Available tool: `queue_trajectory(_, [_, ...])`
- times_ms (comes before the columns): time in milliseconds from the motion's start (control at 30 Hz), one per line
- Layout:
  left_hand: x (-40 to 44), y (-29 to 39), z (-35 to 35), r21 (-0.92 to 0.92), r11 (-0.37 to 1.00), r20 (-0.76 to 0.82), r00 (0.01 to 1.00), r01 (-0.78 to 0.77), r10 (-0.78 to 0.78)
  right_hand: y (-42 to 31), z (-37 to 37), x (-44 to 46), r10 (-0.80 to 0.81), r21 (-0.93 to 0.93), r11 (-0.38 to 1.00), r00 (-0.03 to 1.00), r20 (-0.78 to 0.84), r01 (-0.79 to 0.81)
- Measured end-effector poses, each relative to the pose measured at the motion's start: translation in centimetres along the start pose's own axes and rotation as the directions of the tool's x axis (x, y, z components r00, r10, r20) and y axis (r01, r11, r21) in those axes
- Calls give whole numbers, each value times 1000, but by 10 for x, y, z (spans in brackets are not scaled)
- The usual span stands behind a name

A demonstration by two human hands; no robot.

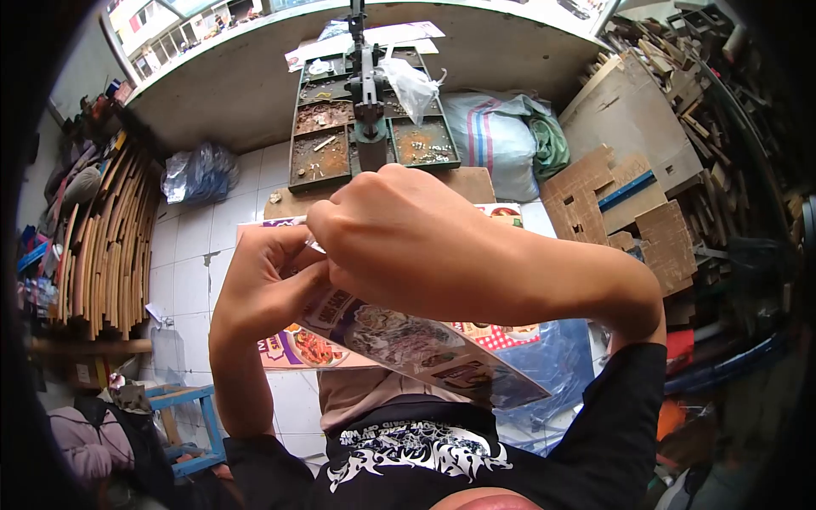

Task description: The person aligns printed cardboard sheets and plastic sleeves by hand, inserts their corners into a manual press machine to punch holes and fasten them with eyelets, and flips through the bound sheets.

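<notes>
A printed sheet with food pictures (442,353) hangs slanted below my hands, its lower corner reaching toward the right above my lap. My left hand (259,293) pinches the upper left end of this sheet, thumb and fingers curled together. Right beside it, my right hand (382,225) is closed in a fist at the same end, with the forearm crossing in front of the sheet. Its fingertips are hidden from view. More printed food sheets (316,350) lie beneath, partly covered by the held one.
A dark upright metal press (370,102) stands ahead, amid a compartmented tray (319,183) of small bits. A plastic bag (414,89) hangs on it. A striped sack (489,136) sits to the right, near cut boards (586,191). Wooden slats (106,246) lean at left, above a blue frame (183,395).
</notes>
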State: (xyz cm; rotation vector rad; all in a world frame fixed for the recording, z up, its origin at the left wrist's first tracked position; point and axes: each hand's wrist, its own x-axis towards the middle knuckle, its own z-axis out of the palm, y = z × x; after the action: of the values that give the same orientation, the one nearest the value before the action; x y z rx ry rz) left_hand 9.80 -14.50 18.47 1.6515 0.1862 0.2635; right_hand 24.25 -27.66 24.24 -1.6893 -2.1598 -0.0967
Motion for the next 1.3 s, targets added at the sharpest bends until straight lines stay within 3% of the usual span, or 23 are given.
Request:
queue_trajectory(33, [1, -4, -5, 89, 996, -3, 1000, -14, 15, -2, -2, 1, -24, 13, 1000, 1000, 0, 24])
queue_trajectory(67, [2, -5, 0, -20, 999, -26, 999, -46, 45, -5, -4, 2, -19, -49, 999, 1000, 14, 19])
queue_trajectory(167, [3, -8, -5, -25, 998, 34, 997, -62, 63, -8, -4, 6, -39, -125, 991, 997, 59, 46])
queue_trajectory(333, [2, -10, -3, -71, 995, -8, 998, -64, 63, -8, 1, 14, -51, -232, 970, 995, 86, 70])
queue_trajectory(400, [2, -11, -3, 32, 997, -23, 997, -76, 77, -6, 5, 13, -53, -190, 980, 995, 79, 67])
queue_trajectory(533, [4, -13, -2, 47, 996, -38, 996, -76, 78, 1, 6, 12, -40, -178, 983, 996, 77, 53])
queue_trajectory(1000, [23, -2, 4, 130, 981, -26, 989, -142, 146, 36, -12, 14, -337, -149, 930, 941, 21, 336])
queue_trajectory(1033, [25, -3, 5, 111, 977, -41, 982, -180, 185, 32, -21, 17, -287, -217, 928, 953, 102, 303])
queue_trajectory(1067, [21, -3, 5, 113, 976, -38, 981, -184, 189, 50, -26, 18, -322, -415, 858, 946, 27, 304])
queue_trajectory(1100, [11, -3, 6, 156, 971, 51, 984, -179, 173, 75, -48, 17, -242, -486, 852, 969, -41, 192])
queue_trajectory(1133, [2, -1, 5, 205, 962, 141, 978, -178, 151, 95, -74, 13, -206, -450, 878, 977, -49, 163])
queue_trajectory(1200, [-4, 0, -2, 192, 971, 82, 988, -142, 128, 106, -83, -7, -49, -354, 935, 982, -184, -19])
queue_trajectory(1300, [0, -2, -10, 166, 986, -45, 999, 1, 7, 87, -62, -28, 57, -161, 985, 997, -44, -64])
